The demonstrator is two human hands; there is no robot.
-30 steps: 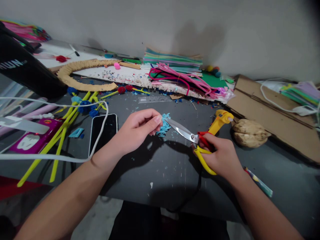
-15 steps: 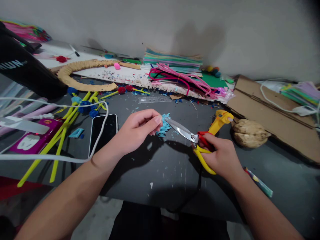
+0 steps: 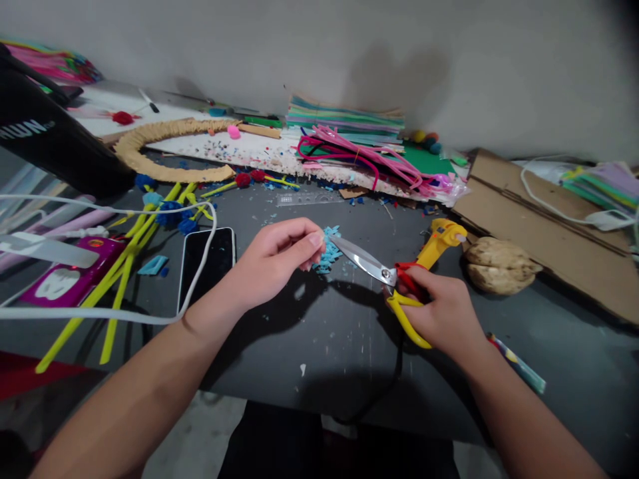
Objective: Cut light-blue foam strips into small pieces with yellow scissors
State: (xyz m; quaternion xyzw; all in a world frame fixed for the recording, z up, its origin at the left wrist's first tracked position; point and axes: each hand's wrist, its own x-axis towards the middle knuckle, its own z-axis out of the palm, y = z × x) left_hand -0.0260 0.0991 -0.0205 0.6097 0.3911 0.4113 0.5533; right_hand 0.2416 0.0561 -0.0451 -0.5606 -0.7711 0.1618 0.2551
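My right hand (image 3: 442,306) grips a pair of scissors (image 3: 367,261) by its red and yellow handles, blades pointing left and looking nearly closed. Their tips reach over a small heap of light blue clippings (image 3: 328,253) on the dark table (image 3: 339,339). Just left of the tips, my left hand (image 3: 279,259) is closed in a pinch, thumb against the fingers. Whatever sits in that pinch is too small or hidden to make out. A yellow glue gun (image 3: 436,243) lies behind my right hand.
Left are a phone (image 3: 206,266), a white cable (image 3: 200,279), yellow pipe cleaners (image 3: 117,286), a purple device (image 3: 74,273) and a black bottle (image 3: 54,133). Pink pipe cleaners (image 3: 359,156) lie at the back. Right are a brown ridged lump (image 3: 500,266) and cardboard (image 3: 544,233).
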